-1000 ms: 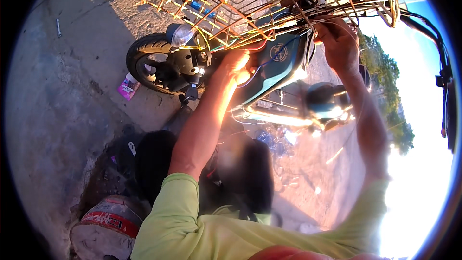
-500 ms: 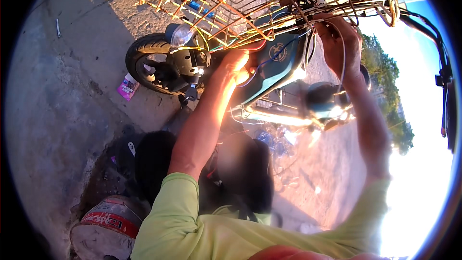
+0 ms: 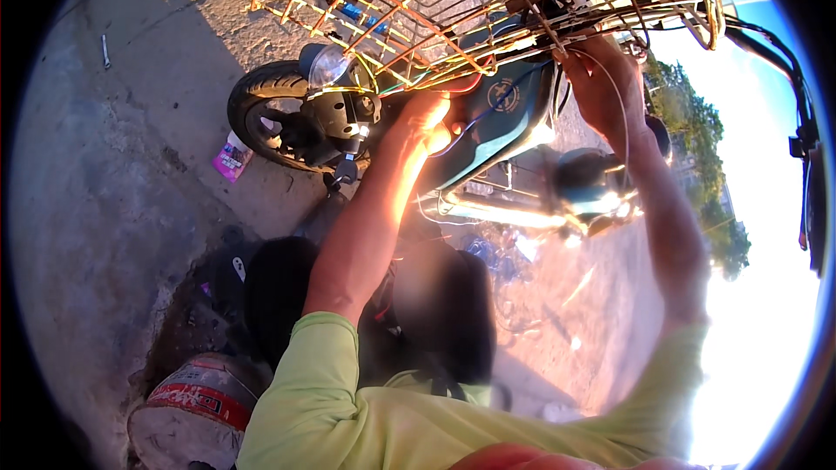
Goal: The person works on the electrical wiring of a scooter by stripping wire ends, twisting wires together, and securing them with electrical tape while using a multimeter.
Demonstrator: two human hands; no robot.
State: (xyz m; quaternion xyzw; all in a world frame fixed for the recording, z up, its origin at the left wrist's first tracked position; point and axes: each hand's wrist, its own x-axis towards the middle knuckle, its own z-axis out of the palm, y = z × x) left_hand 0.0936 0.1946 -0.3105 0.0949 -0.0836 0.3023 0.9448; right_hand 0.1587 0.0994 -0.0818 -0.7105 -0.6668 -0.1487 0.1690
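A rusty wire basket [image 3: 383,13] spans the top of the view, over the front of a teal electric scooter or bike [image 3: 488,135]. My left hand [image 3: 428,122] is closed just under the basket's lower edge. A thin blue wire [image 3: 501,104] runs up to the right from beside its fingers; what the hand grips is hidden. Beneath the basket's right part, my right hand [image 3: 603,87] pinches a thin white cable [image 3: 616,78], which loops over the back of the hand toward the wrist. Dark wiring and brackets partly cover its fingertips.
A black tyre [image 3: 252,91] and a clear round lamp [image 3: 329,66] are left of my left forearm. On the ground lie a purple packet [image 3: 232,158] and a wrench-like metal tool [image 3: 105,52]. A dirty white bucket with a red band [image 3: 196,409] stands lower left. Strong glare fills the right.
My right hand has moved slightly down and left under the basket, and the white cable's loop has shifted with it. My left hand stays in place.
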